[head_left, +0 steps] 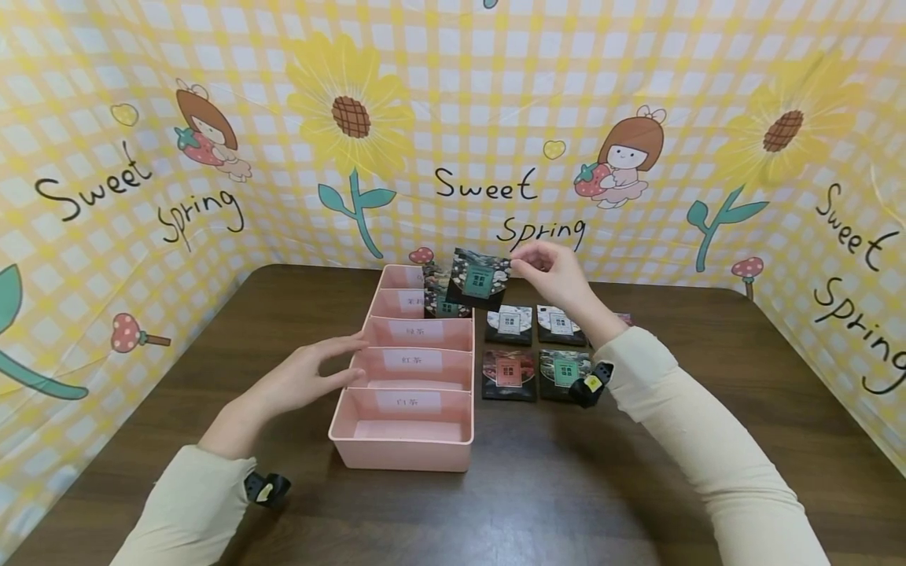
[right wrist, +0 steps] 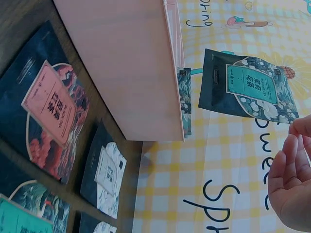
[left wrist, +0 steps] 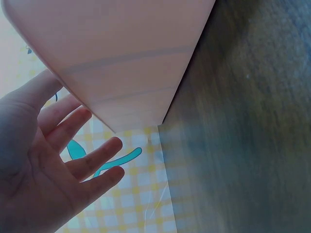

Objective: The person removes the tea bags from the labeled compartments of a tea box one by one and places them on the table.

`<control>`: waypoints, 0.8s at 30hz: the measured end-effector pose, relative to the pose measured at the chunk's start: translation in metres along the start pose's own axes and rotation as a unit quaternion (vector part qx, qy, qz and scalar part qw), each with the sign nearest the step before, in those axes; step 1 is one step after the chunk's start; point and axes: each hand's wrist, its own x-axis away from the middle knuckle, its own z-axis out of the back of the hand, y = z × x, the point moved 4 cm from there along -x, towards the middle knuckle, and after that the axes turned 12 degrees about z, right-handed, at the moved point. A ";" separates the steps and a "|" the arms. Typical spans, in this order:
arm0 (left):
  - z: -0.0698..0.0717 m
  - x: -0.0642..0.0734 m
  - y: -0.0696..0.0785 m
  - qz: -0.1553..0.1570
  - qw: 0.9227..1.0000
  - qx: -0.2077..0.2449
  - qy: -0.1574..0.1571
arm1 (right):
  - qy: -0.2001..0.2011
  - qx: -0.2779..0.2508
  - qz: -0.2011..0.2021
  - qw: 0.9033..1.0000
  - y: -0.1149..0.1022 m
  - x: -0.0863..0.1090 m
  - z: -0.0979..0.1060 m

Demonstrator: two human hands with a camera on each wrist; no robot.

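My right hand (head_left: 555, 271) pinches the upper right corner of a dark tea sachet (head_left: 478, 280) with a teal label, held tilted above the far right part of a pink divided box (head_left: 401, 454). In the right wrist view the sachet (right wrist: 250, 87) shows flowers and the words jasmine tea. More dark sachets (head_left: 447, 305) stand in the far compartments, partly hidden behind the held one. At the box's left rim rests my left hand (head_left: 300, 376), thumb and fingers spread; the left wrist view shows this hand (left wrist: 53, 155) with fingertips over the rim and loosely extended fingers.
Right of the box lie two white-labelled sachets (head_left: 509, 323), a red-labelled sachet (head_left: 509, 375) and a green-labelled sachet (head_left: 562, 371). Paper labels (head_left: 406, 402) mark the box's compartments. A checked cloth (head_left: 453, 141) hangs behind the brown table (head_left: 566, 503).
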 end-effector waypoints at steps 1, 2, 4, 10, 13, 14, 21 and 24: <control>0.000 0.000 0.000 0.000 1.000 0.000 0.000 | -0.001 -0.001 0.000 1.000 0.000 0.001 0.001; 0.000 0.001 0.000 0.000 1.000 0.000 0.000 | -0.002 0.000 0.000 1.000 0.000 0.003 0.003; 0.001 0.001 0.000 0.000 1.000 0.001 -0.001 | -0.003 -0.002 -0.003 1.000 0.000 0.005 0.006; 0.000 0.001 0.000 -0.002 1.000 0.003 0.001 | -0.002 0.004 -0.012 1.000 0.001 0.014 0.016; 0.000 0.000 0.000 0.000 1.000 0.002 0.002 | -0.005 0.006 -0.017 1.000 0.002 0.019 0.021; 0.000 0.000 0.000 0.000 1.000 0.002 0.002 | -0.006 0.006 -0.017 1.000 0.003 0.021 0.022; 0.001 0.002 0.002 -0.003 1.000 0.000 0.001 | -0.008 0.011 -0.015 1.000 0.004 0.031 0.032; 0.001 0.002 0.002 -0.003 1.000 0.001 0.000 | -0.009 0.018 -0.021 1.000 0.005 0.036 0.037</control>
